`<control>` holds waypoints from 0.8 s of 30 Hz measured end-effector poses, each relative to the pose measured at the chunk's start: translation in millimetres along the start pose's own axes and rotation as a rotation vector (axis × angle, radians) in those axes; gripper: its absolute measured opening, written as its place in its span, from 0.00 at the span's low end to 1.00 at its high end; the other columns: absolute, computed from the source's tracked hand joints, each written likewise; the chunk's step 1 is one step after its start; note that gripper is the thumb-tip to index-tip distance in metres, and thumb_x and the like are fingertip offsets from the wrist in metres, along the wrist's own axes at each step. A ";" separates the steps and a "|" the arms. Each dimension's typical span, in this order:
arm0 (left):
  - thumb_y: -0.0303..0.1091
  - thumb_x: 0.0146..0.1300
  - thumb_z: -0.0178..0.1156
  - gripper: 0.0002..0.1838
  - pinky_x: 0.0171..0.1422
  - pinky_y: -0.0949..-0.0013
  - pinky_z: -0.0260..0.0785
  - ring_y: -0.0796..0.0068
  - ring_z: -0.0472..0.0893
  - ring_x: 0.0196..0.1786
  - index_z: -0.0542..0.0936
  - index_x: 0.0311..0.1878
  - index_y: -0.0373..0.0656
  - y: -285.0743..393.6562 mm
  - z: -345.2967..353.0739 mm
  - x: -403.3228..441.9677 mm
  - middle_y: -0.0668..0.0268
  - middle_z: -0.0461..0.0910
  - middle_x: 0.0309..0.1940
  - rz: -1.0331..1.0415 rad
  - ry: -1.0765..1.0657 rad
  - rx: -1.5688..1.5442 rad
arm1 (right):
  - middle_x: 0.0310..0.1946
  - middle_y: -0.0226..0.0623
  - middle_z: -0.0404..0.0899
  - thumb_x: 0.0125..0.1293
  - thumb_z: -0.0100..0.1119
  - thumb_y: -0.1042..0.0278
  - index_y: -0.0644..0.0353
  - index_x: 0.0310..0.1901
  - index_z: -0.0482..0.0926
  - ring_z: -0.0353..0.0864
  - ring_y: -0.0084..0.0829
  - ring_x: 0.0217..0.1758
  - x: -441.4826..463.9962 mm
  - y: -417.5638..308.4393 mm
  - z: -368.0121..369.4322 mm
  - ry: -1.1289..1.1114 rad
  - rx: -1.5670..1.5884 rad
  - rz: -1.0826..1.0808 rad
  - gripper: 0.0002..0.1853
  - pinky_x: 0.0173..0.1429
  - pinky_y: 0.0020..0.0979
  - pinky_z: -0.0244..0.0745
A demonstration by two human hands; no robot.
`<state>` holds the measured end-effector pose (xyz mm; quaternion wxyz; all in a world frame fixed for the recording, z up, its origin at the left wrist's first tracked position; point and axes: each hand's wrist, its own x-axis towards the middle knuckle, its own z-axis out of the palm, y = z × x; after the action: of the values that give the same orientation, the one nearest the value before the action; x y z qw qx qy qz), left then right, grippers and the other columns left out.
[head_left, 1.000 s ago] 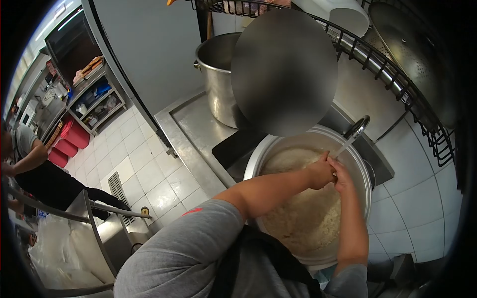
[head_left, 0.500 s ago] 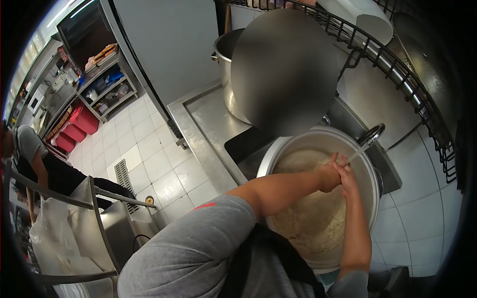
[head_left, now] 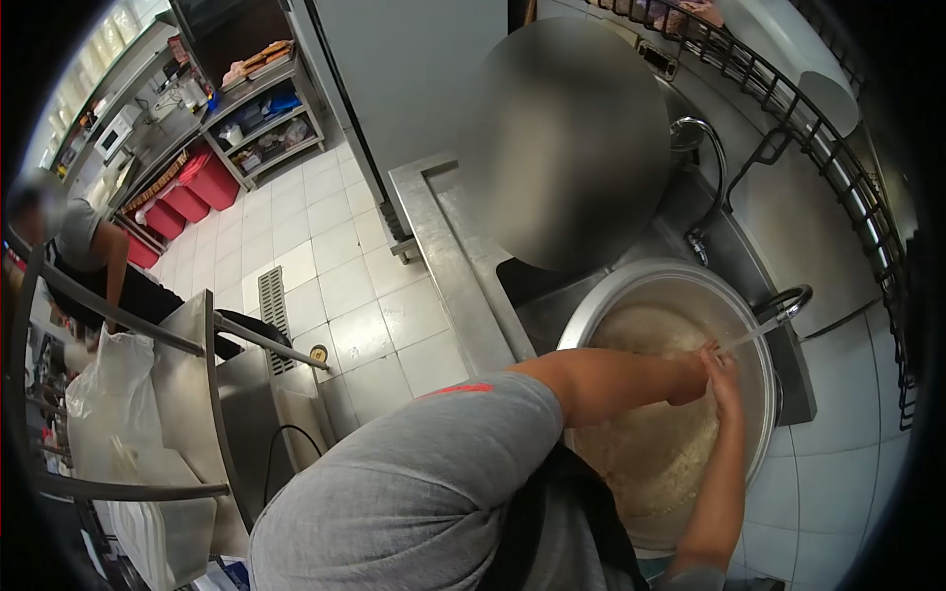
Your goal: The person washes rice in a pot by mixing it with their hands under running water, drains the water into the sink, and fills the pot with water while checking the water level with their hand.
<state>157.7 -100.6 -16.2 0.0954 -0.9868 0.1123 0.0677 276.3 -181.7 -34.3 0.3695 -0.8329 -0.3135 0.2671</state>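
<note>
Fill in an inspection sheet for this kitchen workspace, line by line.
Surface: steel counter beside the sink; a blurred patch hides part of the area.
Job's things: large pot holding cloudy water and pale grains; curved tap running into it.
Clutter: plastic bag and pale containers on the metal rack at left.
Grippers: bare left hand and right hand, together over the pot by the water stream; grip unclear.
Cables: thin black cable looping near the metal rack.
Surroundings: tiled floor with drain grate; red bins; another person at far left.
</note>
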 end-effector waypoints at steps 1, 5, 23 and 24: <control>0.36 0.50 0.57 0.12 0.71 0.38 0.32 0.64 0.64 0.64 0.84 0.38 0.52 3.0 1.8 0.8 0.69 0.77 0.50 -0.004 0.036 0.049 | 0.64 0.52 0.58 0.60 0.59 0.53 0.70 0.51 0.75 0.61 0.37 0.66 -3.1 -6.5 -5.9 -0.130 0.131 0.028 0.26 0.63 0.34 0.60; 0.37 0.49 0.57 0.12 0.67 0.45 0.38 0.62 0.67 0.58 0.83 0.38 0.56 5.4 21.3 19.4 0.70 0.78 0.46 -0.003 0.391 -0.008 | 0.60 0.48 0.67 0.59 0.61 0.57 0.67 0.50 0.76 0.65 0.36 0.64 -14.8 -19.3 2.2 -0.174 0.379 -0.061 0.23 0.64 0.32 0.59; 0.39 0.45 0.61 0.12 0.46 0.50 0.68 0.62 0.78 0.44 0.81 0.36 0.54 -12.3 41.0 39.8 0.64 0.81 0.38 -0.062 0.545 -0.555 | 0.42 0.31 0.77 0.65 0.50 0.50 0.59 0.49 0.75 0.74 0.27 0.45 -10.2 -18.2 -20.6 -0.101 0.259 0.060 0.21 0.45 0.29 0.68; 0.39 0.47 0.60 0.11 0.42 0.52 0.70 0.63 0.79 0.40 0.81 0.36 0.53 -15.1 54.8 58.8 0.64 0.81 0.35 -0.169 0.545 -0.761 | 0.43 0.30 0.77 0.65 0.50 0.49 0.58 0.50 0.75 0.74 0.27 0.45 -4.2 -8.9 -26.1 -0.064 0.206 0.025 0.22 0.44 0.28 0.67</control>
<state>211.9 -87.3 -76.0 -0.3007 -0.9391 0.0198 -0.1652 288.3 -191.7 -11.2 0.4397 -0.7855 -0.2855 0.3288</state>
